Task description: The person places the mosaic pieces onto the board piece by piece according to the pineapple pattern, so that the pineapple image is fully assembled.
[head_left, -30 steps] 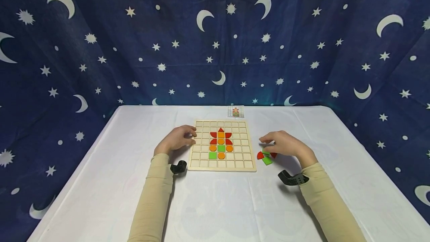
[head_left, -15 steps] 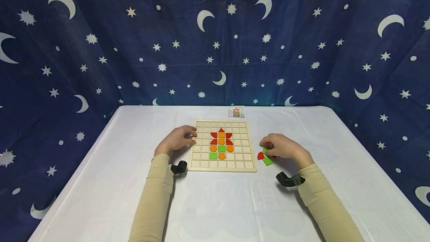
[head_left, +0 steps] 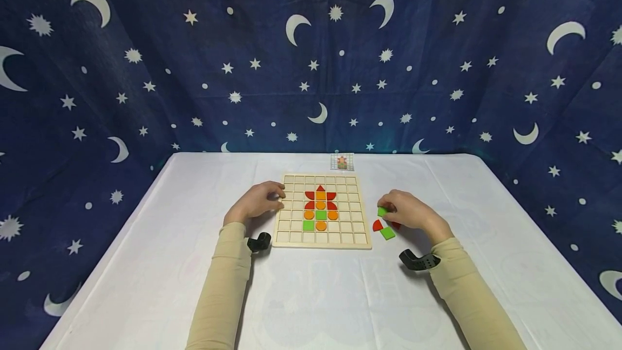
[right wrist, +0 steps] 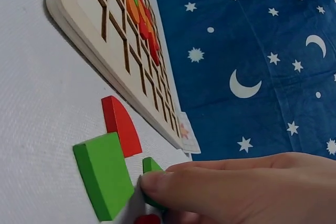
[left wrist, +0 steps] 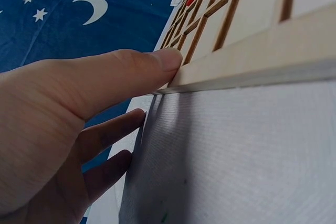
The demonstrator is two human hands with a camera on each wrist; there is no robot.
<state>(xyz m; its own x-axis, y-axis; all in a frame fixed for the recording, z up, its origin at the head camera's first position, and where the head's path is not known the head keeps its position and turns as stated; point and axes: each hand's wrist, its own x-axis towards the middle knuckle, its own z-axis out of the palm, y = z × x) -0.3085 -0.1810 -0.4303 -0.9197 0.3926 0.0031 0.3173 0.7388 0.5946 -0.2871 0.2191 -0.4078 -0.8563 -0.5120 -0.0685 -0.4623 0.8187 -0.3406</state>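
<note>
My right hand pinches a small green tile between thumb and fingers, to the right of the board. Below it lie a green square tile, a red quarter-circle tile and another red tile, partly hidden by the hand. My left hand rests at the left edge of the wooden grid board. In the left wrist view its thumb touches the rim, with the other fingers loosely extended beside it. Red, orange and green tiles form a figure in the board's middle cells.
A small pattern card lies behind the board, near the back edge of the white-covered table. A dark blue curtain with moons and stars rises behind the table. Each wrist carries a black camera mount.
My right hand has come down onto the loose tiles, its fingers closing on a green tile and sliding it slightly away from the others. The left hand and board stay still.
</note>
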